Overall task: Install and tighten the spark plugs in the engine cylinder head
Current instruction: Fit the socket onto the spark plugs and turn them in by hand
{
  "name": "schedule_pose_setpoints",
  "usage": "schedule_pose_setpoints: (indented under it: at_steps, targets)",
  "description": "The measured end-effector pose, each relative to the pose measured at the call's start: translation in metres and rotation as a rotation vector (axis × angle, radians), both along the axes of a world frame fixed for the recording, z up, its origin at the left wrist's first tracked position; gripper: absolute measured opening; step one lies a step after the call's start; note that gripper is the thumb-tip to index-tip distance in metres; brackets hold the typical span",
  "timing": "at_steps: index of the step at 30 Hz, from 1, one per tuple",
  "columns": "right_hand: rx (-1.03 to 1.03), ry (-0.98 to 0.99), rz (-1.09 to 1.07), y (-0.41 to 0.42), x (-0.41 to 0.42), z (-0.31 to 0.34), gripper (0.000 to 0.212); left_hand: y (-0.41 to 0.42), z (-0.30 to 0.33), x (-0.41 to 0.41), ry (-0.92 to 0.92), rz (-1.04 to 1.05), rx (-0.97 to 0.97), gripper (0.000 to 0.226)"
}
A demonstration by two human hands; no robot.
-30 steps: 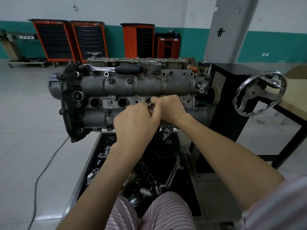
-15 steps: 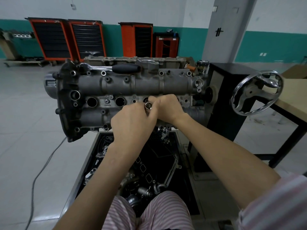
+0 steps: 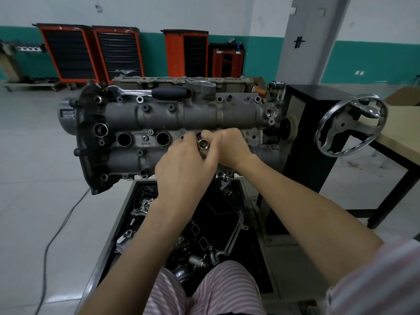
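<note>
**Hands close on the socket at the third plug hole**

Little has moved since a second ago: both hands stay bunched over the same hole, and the view has only drifted slightly, so the engine sits a touch lower and further left.

Pale floor tiles run back to a white wall with a teal band, where orange tool cabinets (image 3: 68, 53) stand in a row. A grey pillar (image 3: 311, 37) rises on the right. Beside the engine stand there is a black cabinet (image 3: 318, 133) with a chrome handwheel (image 3: 351, 126), and a wooden table (image 3: 402, 130) edges in behind it. A grey cable (image 3: 56, 235) trails over the floor on the left.

The cylinder head (image 3: 172, 114) lies with its long axis left to right, the plug holes facing the person. Two open plug holes (image 3: 124, 139) show dark and round on the left half. A ratchet (image 3: 150, 92) with a black grip rests along the top edge, also lying left to right.

The left hand (image 3: 184, 164) and right hand (image 3: 229, 146) meet at the third hole, fingers curled in and pinching a shiny socket (image 3: 203, 143), whose open end points back toward the person. Its shaft runs into the head and cannot be seen; whether a spark plug sits on its far end I cannot tell.

Below, a black parts tray (image 3: 250, 223) holds gaskets and metal pieces, partly covered by the forearms and striped knees. The fourth hole is hidden behind the right hand.
</note>
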State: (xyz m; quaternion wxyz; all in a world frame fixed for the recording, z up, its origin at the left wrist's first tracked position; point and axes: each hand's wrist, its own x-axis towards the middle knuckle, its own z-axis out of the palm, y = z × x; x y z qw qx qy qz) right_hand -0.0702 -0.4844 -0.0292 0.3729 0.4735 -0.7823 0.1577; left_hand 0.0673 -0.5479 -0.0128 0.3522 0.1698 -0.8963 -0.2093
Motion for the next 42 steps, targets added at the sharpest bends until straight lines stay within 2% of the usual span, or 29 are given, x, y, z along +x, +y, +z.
schedule_pose_setpoints:
  at_steps: [3, 8, 11, 15, 18, 21, 27, 30, 33, 37, 40, 42]
  targets:
    - [-0.049, 0.066, 0.020, 0.001, 0.002, 0.002, 0.030, -0.001, 0.003, 0.000, -0.001, 0.049, -0.070, 0.042]
    - [-0.028, 0.003, -0.029, 0.000, -0.002, -0.001, 0.028, 0.001, 0.003, 0.004, 0.025, 0.039, -0.126, 0.024]
    - [0.005, 0.012, -0.043, -0.002, 0.000, 0.000, 0.018, 0.001, 0.003, 0.005, 0.015, 0.021, -0.115, 0.028]
    - [-0.039, 0.092, -0.007, -0.001, -0.002, -0.001, 0.022, -0.001, 0.002, 0.003, -0.108, 0.058, -0.085, 0.048]
    - [-0.088, 0.148, 0.027, 0.000, -0.002, -0.001, 0.031, 0.001, 0.003, 0.002, -0.122, 0.091, -0.097, 0.051]
    - [-0.091, 0.154, 0.002, -0.001, -0.002, -0.001, 0.031, 0.001, 0.003, 0.000, -0.105, 0.109, -0.135, 0.045]
    - [-0.041, 0.038, 0.034, 0.001, 0.001, 0.000, 0.034, 0.000, 0.001, 0.001, -0.050, 0.038, -0.197, 0.032]
    - [-0.015, -0.003, 0.032, 0.002, -0.001, -0.001, 0.019, -0.002, -0.003, 0.000, -0.002, 0.013, -0.154, 0.035]
    - [-0.001, 0.024, 0.017, 0.003, 0.000, -0.001, 0.025, -0.009, -0.011, -0.009, 0.086, -0.045, -0.086, 0.045]
    - [-0.072, 0.118, 0.027, 0.002, 0.001, 0.000, 0.019, -0.023, -0.022, -0.024, 0.333, -0.249, 0.109, 0.030]
    - [-0.089, 0.127, 0.045, 0.002, -0.001, -0.002, 0.022, -0.027, -0.030, -0.031, 0.451, -0.283, 0.097, 0.028]
    - [-0.070, 0.095, 0.036, 0.001, -0.002, -0.001, 0.022, -0.029, -0.035, -0.033, 0.518, -0.327, 0.090, 0.018]
